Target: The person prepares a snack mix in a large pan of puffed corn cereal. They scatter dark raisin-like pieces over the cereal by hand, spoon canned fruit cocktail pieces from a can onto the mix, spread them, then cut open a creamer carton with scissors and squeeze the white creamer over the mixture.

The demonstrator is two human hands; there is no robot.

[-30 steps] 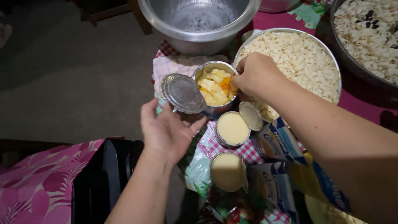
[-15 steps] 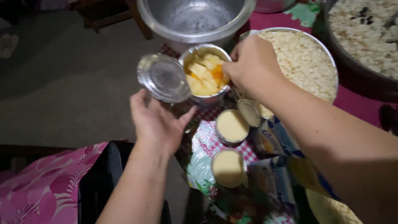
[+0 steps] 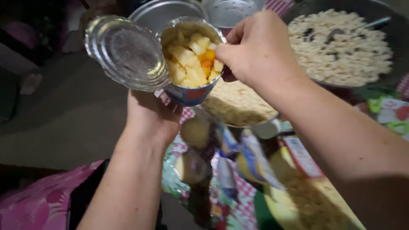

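Head view, can: an opened tin can [image 3: 190, 64] was held raised above the desk, tilted toward the camera, its mouth showing pale yellow fruit cubes [image 3: 191, 59] with a few orange pieces among them.
Head view, lid: the round cut lid [image 3: 126, 53] stood bent back to the left of the can's mouth, apparently attached at one edge, its shiny inner face turned to the camera.
Head view, left hand: the left hand [image 3: 151, 117] sat under the can, its grip closed about the can's lower wall and base; the fingers were mostly hidden behind the can.
Head view, right hand: the right hand [image 3: 255, 51] met the can's right rim, thumb and fingers pinched together there; whether they gripped the rim or only steadied it could not be told.
Head view, vessels: a steel bowl [image 3: 164, 12] lay just behind the can; a large pan of pale cooked pasta [image 3: 341, 47] stood to the right, and a smaller bowl of pale pieces [image 3: 236, 104] lay below the right hand.
Head view, desk: the desk [image 3: 238, 191], under a red checked cloth, carried blurred packets and small open tins with a pale filling.
Progress, done: the can was judged open, lifted and in both hands.
Progress, left: the fruit filled the can nearly to its rim, so none seemed to have been emptied out; no fruit showed in the steel bowl or the pasta.
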